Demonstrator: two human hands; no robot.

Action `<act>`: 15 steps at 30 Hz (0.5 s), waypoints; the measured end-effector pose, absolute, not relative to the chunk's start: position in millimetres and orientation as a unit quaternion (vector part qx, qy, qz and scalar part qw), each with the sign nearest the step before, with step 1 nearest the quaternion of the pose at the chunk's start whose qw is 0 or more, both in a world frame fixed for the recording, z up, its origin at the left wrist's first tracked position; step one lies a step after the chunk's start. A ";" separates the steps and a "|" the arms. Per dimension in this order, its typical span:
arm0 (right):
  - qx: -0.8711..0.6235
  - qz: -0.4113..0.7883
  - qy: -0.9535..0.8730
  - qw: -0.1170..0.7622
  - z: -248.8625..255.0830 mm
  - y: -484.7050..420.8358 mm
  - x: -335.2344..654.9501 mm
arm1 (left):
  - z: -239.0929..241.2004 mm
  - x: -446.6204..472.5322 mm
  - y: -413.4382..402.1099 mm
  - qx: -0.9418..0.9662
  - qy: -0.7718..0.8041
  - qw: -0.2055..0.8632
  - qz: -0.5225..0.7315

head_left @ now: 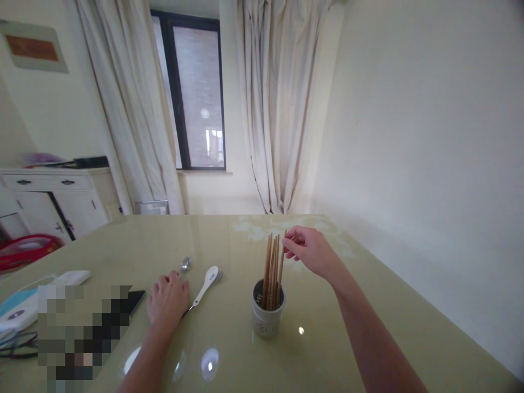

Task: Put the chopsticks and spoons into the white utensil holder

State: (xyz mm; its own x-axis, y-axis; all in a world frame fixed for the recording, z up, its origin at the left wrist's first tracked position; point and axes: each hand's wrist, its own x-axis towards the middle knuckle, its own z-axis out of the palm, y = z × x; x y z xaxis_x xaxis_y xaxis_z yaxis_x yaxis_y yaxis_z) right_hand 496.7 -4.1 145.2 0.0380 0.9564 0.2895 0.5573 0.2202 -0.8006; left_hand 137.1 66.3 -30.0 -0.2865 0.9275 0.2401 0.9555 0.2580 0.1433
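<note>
A grey cup [268,319] stands on the glossy green table [368,305] and holds several brown wooden chopsticks [273,270] upright. My right hand [308,250] is at their top ends, fingers pinched on the tip of one chopstick. My left hand [167,299] rests palm down on the table to the left of the cup, fingers curled under. A white ceramic spoon [207,283] lies just right of it, and its fingertips sit by a metal spoon [185,266].
A black phone [134,299] lies left of my left hand, beside a blurred patch. White and blue items [28,303] and cables sit at the table's left end. A white cabinet [53,199], curtains and a window stand behind. A wall runs along the table's right side.
</note>
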 end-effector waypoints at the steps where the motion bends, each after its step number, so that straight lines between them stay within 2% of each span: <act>1: -0.585 0.234 -0.656 0.416 143.5 -2.6 496.1 | -30.9 136.7 66.9 -0.598 -0.790 0.054 -0.129; 8: -0.610 0.206 -0.680 0.352 134.3 5.9 495.8 | -32.0 131.3 69.0 -0.620 -0.772 0.066 -0.124; 15: -0.622 0.191 -0.690 0.317 133.1 5.6 493.6 | -35.4 123.7 74.9 -0.617 -0.773 0.007 -0.144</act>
